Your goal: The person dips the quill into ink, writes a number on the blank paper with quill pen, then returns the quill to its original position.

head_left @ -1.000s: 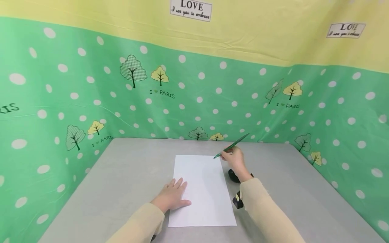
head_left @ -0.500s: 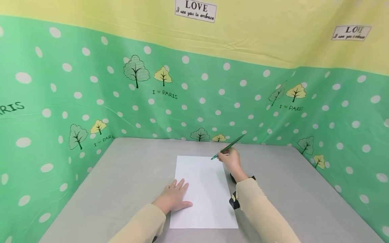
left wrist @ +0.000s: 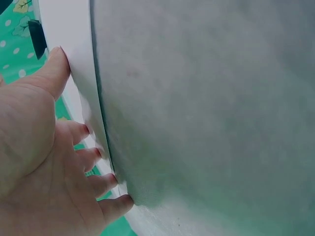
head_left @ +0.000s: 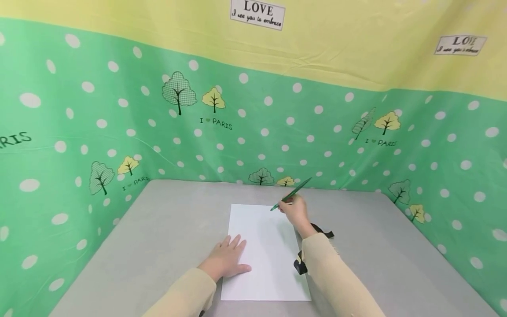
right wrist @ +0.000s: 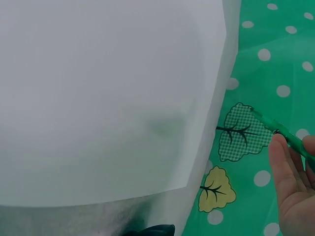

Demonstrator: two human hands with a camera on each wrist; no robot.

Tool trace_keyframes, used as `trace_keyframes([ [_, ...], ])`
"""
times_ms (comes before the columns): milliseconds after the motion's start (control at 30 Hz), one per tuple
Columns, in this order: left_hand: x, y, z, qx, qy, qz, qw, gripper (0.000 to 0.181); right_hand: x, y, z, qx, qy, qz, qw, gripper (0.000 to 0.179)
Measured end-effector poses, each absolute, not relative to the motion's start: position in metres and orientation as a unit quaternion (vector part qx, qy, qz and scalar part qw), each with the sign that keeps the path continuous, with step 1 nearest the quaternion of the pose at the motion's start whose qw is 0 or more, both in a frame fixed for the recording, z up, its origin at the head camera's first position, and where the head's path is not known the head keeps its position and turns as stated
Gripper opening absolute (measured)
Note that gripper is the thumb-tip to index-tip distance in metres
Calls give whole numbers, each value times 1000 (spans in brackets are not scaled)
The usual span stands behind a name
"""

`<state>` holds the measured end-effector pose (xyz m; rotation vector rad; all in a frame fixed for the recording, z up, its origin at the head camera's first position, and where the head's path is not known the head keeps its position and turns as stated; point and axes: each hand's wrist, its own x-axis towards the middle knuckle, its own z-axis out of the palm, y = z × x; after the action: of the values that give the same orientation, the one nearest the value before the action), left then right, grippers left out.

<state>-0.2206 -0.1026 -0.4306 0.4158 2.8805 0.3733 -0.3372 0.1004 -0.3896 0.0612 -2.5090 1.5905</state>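
Note:
A blank white sheet of paper (head_left: 263, 251) lies on the grey table with its long side pointing away from me. My left hand (head_left: 227, 257) rests on its left edge, fingers spread and thumb over the paper. In the left wrist view, that hand's fingertips (left wrist: 110, 184) reach along the sheet's edge. My right hand (head_left: 295, 211) pinches a slim green pen (head_left: 292, 193) near its lower end. Its tip overlaps the far right part of the sheet in the head view. In the right wrist view the pen (right wrist: 288, 138) shows against the cloth, raised from the sheet (right wrist: 98, 98).
Black straps and a small black piece (head_left: 300, 263) sit at the right wrist, beside the sheet's right edge. The grey table (head_left: 178, 224) runs back to a green and yellow cloth (head_left: 237, 141) with dots and trees, hung at the back and both sides.
My right hand has moved left with the pen, bringing the tip farther in over the sheet's far edge. My left hand has stayed in place on the paper. The head view has shifted slightly.

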Motion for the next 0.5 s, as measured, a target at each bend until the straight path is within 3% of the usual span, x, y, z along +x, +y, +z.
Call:
trace_keyframes([
  [500, -221, -101, -429, 138, 980, 102, 102, 78, -343, 92, -403, 28, -852, 517, 82, 12],
])
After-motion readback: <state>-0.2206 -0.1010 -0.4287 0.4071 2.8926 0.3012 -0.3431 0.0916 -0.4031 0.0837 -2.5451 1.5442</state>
